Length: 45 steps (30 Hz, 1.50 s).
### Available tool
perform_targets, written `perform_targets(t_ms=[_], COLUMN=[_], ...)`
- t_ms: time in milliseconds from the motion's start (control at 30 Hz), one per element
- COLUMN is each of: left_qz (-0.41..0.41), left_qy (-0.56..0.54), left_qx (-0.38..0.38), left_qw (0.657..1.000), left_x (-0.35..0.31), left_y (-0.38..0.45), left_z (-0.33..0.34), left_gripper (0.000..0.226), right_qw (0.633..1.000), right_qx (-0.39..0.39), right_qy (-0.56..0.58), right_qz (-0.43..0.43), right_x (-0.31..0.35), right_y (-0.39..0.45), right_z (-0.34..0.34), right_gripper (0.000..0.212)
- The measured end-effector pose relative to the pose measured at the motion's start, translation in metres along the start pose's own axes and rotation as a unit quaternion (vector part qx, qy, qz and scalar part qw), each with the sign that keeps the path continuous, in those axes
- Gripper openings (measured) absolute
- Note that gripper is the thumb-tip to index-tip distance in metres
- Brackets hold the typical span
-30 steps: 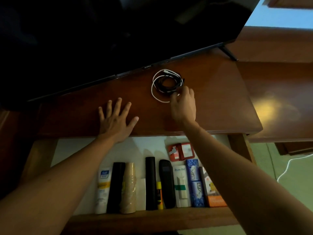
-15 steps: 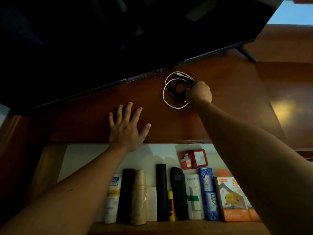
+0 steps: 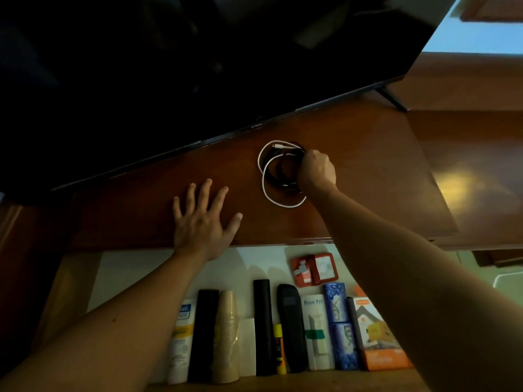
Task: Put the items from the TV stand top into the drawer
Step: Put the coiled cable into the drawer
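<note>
A coil of white and black cables point(image 3: 271, 168) lies on the brown TV stand top point(image 3: 368, 176), just in front of the TV's lower edge. My right hand point(image 3: 316, 169) is curled into a fist and grips the right side of the coil. My left hand point(image 3: 202, 219) rests flat on the stand top with its fingers spread, left of the cables. Below the stand's front edge the open drawer point(image 3: 135, 273) shows its white bottom and a row of items along its near side.
The big dark TV point(image 3: 198, 66) overhangs the back of the stand; its foot point(image 3: 392, 99) stands at the right. In the drawer lie a red wallet point(image 3: 312, 269), a cup stack point(image 3: 226, 335), tubes, black cases and an orange box point(image 3: 379, 335).
My right hand has gone from touching the coil with its fingertips to closing into a fist on its right side. The left hand has stayed flat on the stand.
</note>
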<state>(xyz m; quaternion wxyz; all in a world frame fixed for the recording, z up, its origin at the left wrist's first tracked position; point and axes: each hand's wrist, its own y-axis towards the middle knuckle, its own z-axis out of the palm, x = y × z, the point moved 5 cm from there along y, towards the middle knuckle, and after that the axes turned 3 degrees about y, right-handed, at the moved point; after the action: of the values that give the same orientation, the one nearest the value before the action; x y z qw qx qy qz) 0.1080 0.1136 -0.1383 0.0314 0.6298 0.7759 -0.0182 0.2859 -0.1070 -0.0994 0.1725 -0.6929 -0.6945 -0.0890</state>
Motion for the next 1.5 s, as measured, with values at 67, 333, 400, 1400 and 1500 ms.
perform_targets(t_ms=[67, 333, 400, 1400, 1500], left_qz=[-0.001, 0.0, 0.001, 0.062, 0.066], left_qy=[-0.001, 0.005, 0.004, -0.05, -0.047], left_qx=[0.0, 0.013, 0.034, 0.077, 0.077], left_qw=[1.0, 1.0, 0.999, 0.994, 0.994], left_x=[0.0, 0.002, 0.003, 0.032, 0.032], left_y=[0.001, 0.001, 0.002, -0.016, -0.016], left_z=[0.001, 0.002, 0.003, 0.002, 0.002], left_gripper=[0.074, 0.076, 0.077, 0.057, 0.057], right_qw=[1.0, 0.997, 0.993, 0.956, 0.947], right_qx=[0.01, 0.037, 0.048, 0.202, 0.184], right_qy=[-0.009, 0.072, 0.109, 0.15, 0.189], right_qz=[-0.022, -0.012, 0.008, 0.152, 0.184], right_x=[0.001, -0.005, -0.008, -0.016, -0.011], right_y=[-0.006, -0.055, -0.075, -0.187, -0.183], right_z=[0.003, 0.002, 0.004, 0.121, 0.127], right_gripper=[0.027, 0.025, 0.023, 0.02, 0.023])
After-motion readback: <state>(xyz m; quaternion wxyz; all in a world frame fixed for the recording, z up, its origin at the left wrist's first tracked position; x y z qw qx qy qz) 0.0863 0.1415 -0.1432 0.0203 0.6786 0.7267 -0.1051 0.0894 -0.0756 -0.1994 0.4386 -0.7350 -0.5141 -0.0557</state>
